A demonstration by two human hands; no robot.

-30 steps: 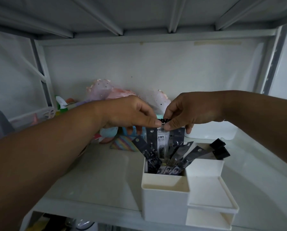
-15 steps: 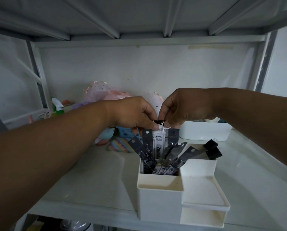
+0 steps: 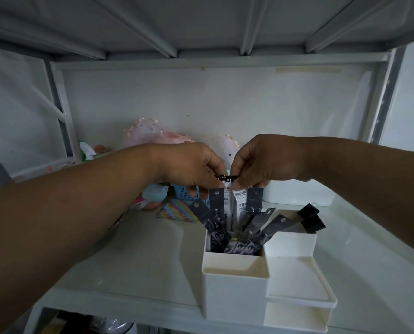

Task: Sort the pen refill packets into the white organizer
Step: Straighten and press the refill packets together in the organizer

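Your left hand (image 3: pixel 191 169) and right hand (image 3: pixel 261 162) each pinch one end of the white refill packet (image 3: pixel 230 201), upright above the white organizer (image 3: pixel 234 292) on the shelf (image 3: pixel 133 256). Dark refill packets (image 3: pixel 254 227) fan from its rear compartment.

White shelf (image 3: pixel 138 256) carries the white organizer (image 3: pixel 234 297) right below the fingers (image 3: pixel 219 180). Behind them sit a blue basket (image 3: pixel 184 192), a striped pouch (image 3: pixel 177 212) and pink frilly things (image 3: pixel 153 133); a white bin (image 3: pixel 299 192) stands behind-right of the fingers.
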